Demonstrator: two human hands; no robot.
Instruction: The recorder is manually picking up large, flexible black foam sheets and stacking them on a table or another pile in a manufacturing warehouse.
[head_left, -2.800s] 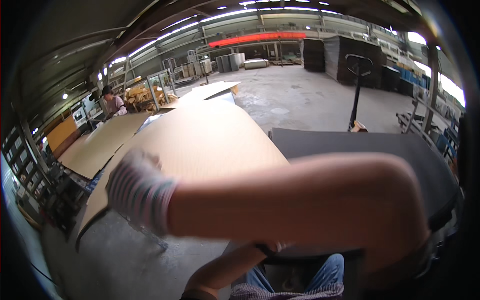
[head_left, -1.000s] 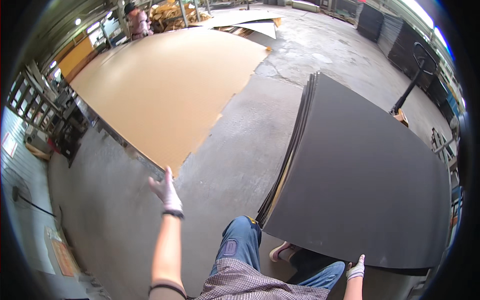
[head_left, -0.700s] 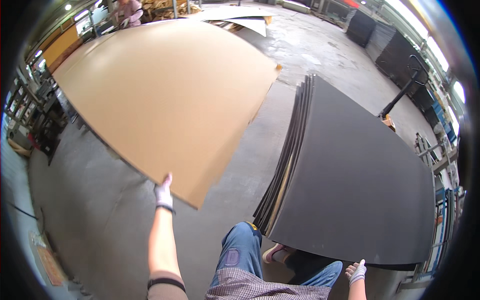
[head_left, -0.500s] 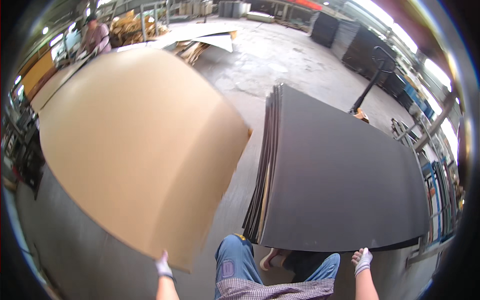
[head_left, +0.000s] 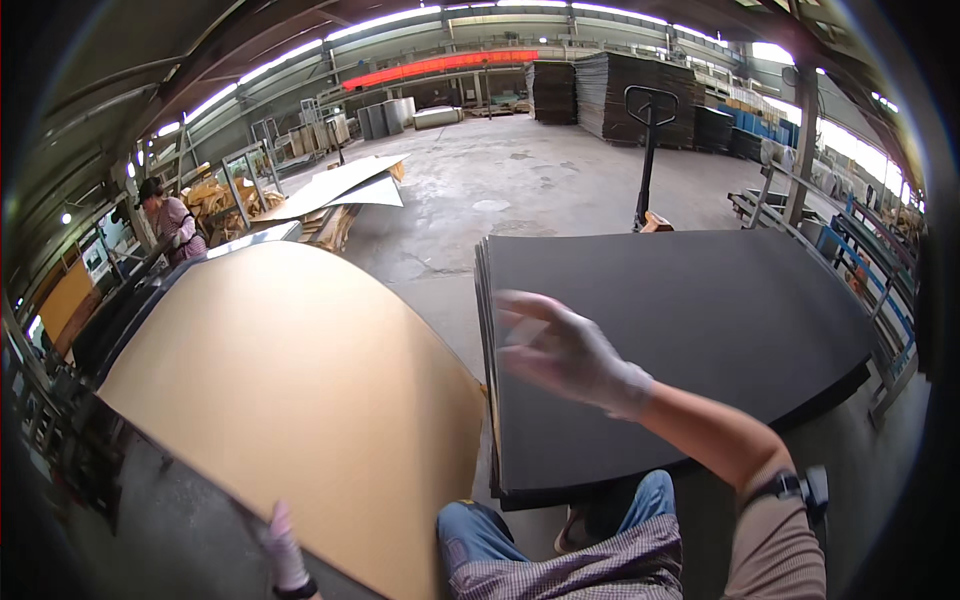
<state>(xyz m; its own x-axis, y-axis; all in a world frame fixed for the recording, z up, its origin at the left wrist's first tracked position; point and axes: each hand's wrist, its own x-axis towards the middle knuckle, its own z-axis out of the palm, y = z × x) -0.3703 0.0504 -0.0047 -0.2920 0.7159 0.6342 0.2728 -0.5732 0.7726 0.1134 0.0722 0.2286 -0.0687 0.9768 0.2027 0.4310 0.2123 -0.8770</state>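
A big tan sheet [head_left: 290, 390], smooth and bowed, slants across the left side. My gloved left hand [head_left: 285, 555] grips its near edge, thumb on top and the other fingers hidden underneath. To the right lies a stack of large dark grey sheets [head_left: 680, 330], its layered left side close to the tan sheet's right corner. My right hand [head_left: 570, 360], in a pale glove, is raised above the stack's left part with fingers apart and holding nothing. Its fingertips are slightly smeared by motion.
A co-worker [head_left: 172, 225] stands at the far left beside machinery. Behind the stack rises a pallet jack handle [head_left: 650, 150]. Pale sheets [head_left: 335, 190] lie on a pile at the back left. A metal rack [head_left: 890, 290] borders the right, and tall dark stacks [head_left: 635, 100] stand far back.
My right hand has gone from the grey stack's near right edge up and left over it. The tan sheet has shifted lower in view, left hand still on its edge. My view has tilted up.
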